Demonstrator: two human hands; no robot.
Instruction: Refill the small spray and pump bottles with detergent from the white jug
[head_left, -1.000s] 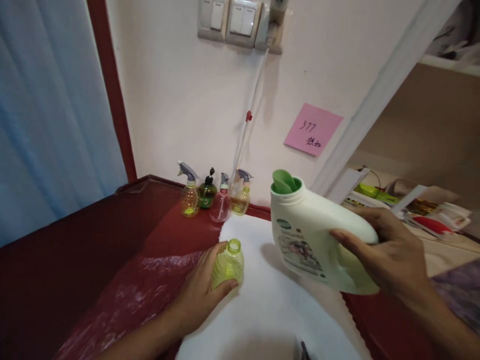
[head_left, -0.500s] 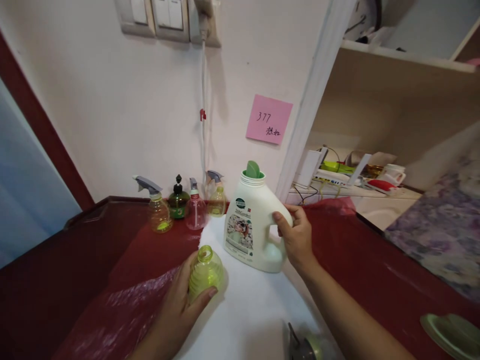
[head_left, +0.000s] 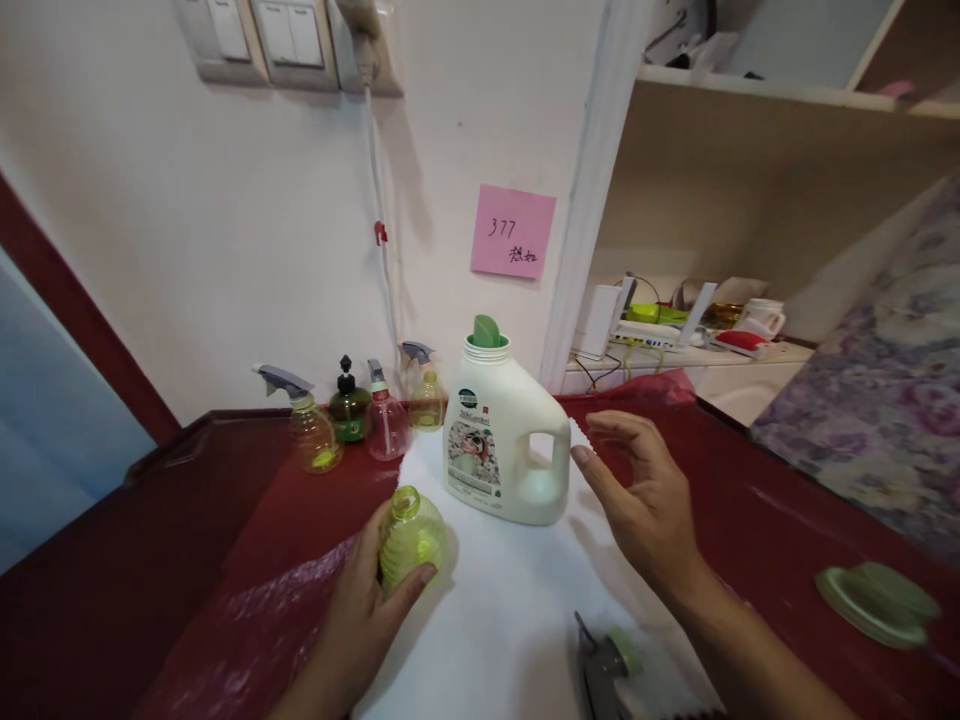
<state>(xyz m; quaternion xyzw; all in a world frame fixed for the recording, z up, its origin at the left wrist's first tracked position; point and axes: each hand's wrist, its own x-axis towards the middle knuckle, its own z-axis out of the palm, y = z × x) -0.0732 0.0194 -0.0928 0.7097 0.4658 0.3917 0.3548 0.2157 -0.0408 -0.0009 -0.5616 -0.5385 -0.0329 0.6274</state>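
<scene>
My left hand [head_left: 371, 590] wraps round a yellow-green ribbed spray bottle [head_left: 411, 548] that has no spray head on its neck. To its right a pale green detergent jug [head_left: 506, 450] stands upright on white paper [head_left: 495, 590], uncapped, with a green spout showing in its mouth. Just right of the jug's handle, my right hand [head_left: 641, 500] holds nothing, thumb and fingers apart. A grey spray trigger head [head_left: 600, 665] with a green collar lies near the front of the paper. A green cap [head_left: 874, 605] rests on the red surface at the far right.
Along the wall stand a clear yellowish spray bottle [head_left: 315, 440], a dark green pump bottle [head_left: 349, 405], a pink spray bottle [head_left: 388, 425] and another yellow spray bottle [head_left: 427, 402]. A white router [head_left: 645, 335] sits on the right shelf. A cable [head_left: 380, 200] hangs from the socket.
My right hand has let go of the jug's handle and moved off to the right, opening. The jug stays standing on the paper. My left hand keeps its hold on the spray bottle.
</scene>
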